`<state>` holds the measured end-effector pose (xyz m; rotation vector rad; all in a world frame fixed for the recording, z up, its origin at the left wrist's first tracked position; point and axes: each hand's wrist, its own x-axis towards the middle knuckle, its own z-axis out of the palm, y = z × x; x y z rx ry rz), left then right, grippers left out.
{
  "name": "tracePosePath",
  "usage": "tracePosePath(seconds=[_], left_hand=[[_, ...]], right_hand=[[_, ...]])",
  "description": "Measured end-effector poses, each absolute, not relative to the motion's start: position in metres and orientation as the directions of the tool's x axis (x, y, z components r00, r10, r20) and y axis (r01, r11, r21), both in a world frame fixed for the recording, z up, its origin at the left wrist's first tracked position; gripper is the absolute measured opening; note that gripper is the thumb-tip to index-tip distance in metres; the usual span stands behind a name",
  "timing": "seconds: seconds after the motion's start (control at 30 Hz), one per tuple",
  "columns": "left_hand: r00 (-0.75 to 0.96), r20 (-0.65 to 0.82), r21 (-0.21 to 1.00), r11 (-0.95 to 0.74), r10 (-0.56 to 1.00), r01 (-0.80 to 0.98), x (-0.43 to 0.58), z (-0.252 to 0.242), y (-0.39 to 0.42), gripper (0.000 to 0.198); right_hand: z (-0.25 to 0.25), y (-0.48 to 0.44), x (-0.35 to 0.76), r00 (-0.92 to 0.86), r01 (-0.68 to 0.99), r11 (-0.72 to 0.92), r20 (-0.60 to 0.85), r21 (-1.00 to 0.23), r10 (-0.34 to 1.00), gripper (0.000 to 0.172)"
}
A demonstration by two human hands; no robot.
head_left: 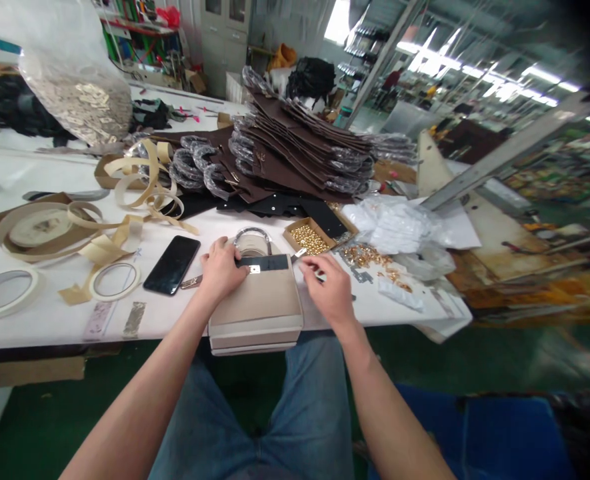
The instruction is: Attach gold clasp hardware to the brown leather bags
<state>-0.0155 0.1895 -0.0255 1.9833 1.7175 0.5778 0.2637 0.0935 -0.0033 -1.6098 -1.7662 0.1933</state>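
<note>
A beige handbag (259,310) lies flat at the table's near edge, its wrapped handle (253,233) pointing away from me. A black strap piece (269,263) with a small metal plate lies across the bag's top. My left hand (219,269) presses down on the left end of that strap, fingers curled. My right hand (327,283) sits at the bag's right side, fingers pinched on a small slim tool (299,254) whose tip points at the strap's right end.
A black phone (172,264) lies left of the bag. Tape rolls (5,291) and beige strips (139,193) cover the left side. A small box of gold rivets (309,238), loose gold hardware (369,257), white wrapping (399,223) and a stack of brown leather panels (299,150) lie beyond.
</note>
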Motion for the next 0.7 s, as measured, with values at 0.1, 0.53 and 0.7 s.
tracePosePath(seconds=[0.1,0.53,0.7], left_hand=[[0.206,-0.034,0.564,-0.152,0.978,0.812,-0.014,-0.015,0.195,0.027],[0.3,-0.096,0.574,-0.193,0.949,0.796,-0.019,0.004,0.194,0.027],[0.299,-0.13,0.548,-0.183,0.945,0.816,-0.013,0.01,0.196,0.025]], right_hand=[[-0.023,0.077,0.317,0.106,0.919,0.016,0.285,-0.393,0.953,0.037],[0.043,0.099,0.282,0.293,-0.052,0.219,0.194,-0.974,0.936,0.058],[0.058,0.146,0.21,0.221,-0.154,0.234,0.197,-0.96,0.955,0.056]])
